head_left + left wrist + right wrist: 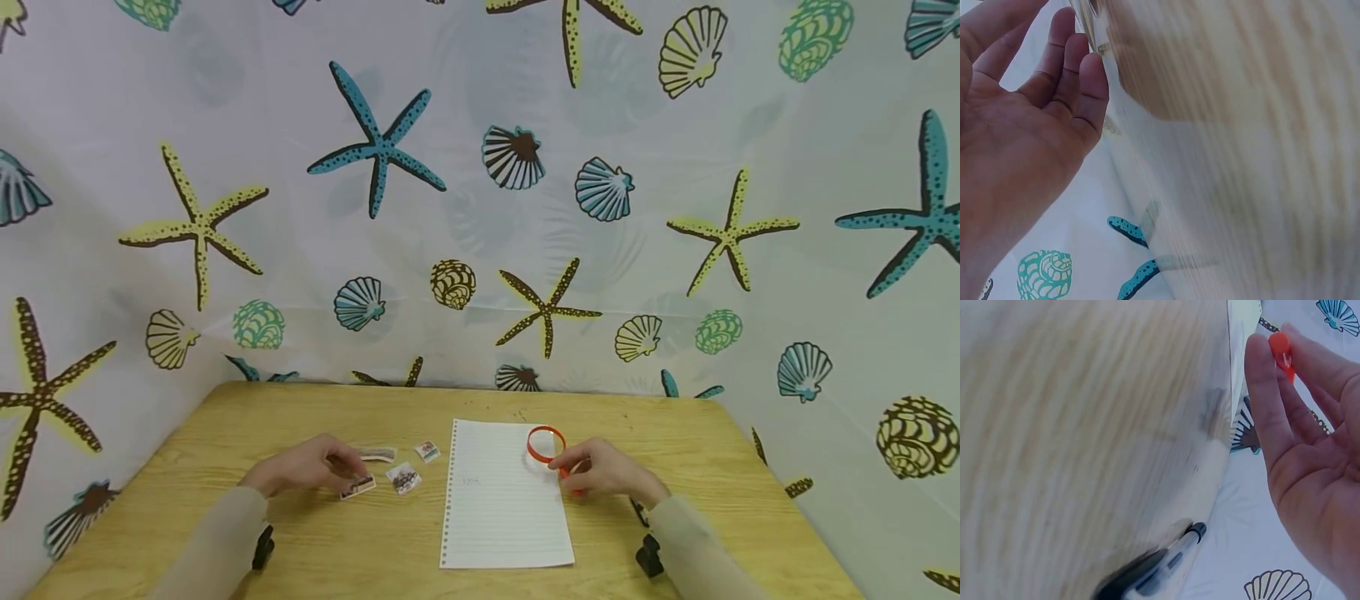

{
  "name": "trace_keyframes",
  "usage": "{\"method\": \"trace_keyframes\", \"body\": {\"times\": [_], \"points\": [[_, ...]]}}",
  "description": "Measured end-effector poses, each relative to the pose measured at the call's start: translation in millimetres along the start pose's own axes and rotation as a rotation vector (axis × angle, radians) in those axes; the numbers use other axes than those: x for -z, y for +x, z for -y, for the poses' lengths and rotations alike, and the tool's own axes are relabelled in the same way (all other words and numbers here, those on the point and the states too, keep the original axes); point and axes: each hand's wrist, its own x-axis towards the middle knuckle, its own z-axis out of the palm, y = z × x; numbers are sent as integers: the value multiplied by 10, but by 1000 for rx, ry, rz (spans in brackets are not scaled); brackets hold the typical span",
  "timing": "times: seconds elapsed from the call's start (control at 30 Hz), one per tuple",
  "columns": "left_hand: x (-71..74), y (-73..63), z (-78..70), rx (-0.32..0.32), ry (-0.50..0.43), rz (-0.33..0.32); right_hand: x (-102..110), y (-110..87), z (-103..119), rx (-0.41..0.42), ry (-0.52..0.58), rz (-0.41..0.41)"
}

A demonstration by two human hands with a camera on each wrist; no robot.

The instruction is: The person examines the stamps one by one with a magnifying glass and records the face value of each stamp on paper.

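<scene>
My left hand (318, 464) is at the left of the paper, fingertips pinching the edge of a small stamp-like picture (358, 487). In the left wrist view its curled fingers (1092, 78) reach the tabletop; the picture is mostly out of that view. My right hand (606, 471) grips the handle of a red-rimmed magnifying glass (529, 446), whose round lens stands over the upper right of the lined paper (502, 517). Up close, the handle's red end (1279, 344) shows between thumb and fingers.
More small pictures lie between left hand and paper: a long one (377, 454), a small one (427, 451) and a square one (404, 478). A black pen (1157, 569) lies by my right wrist. A shell-patterned cloth (465, 208) hangs behind the wooden table (300, 408).
</scene>
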Motion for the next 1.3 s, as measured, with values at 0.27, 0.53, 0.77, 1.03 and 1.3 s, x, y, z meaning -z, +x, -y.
{"method": "trace_keyframes", "body": {"times": [0.27, 0.53, 0.77, 1.03, 1.3], "points": [[43, -78, 8, 62, 80, -39, -78, 61, 156, 35, -23, 50], [95, -101, 37, 28, 59, -18, -203, 176, 264, 72, -43, 102], [101, -74, 47, 45, 52, 14, -341, 300, 450, 89, -36, 154], [67, -51, 76, 31, 72, 8, -497, 417, 551, 114, -50, 204], [46, -36, 87, 39, 75, 1, -570, 501, 568, 141, -78, 216]]}}
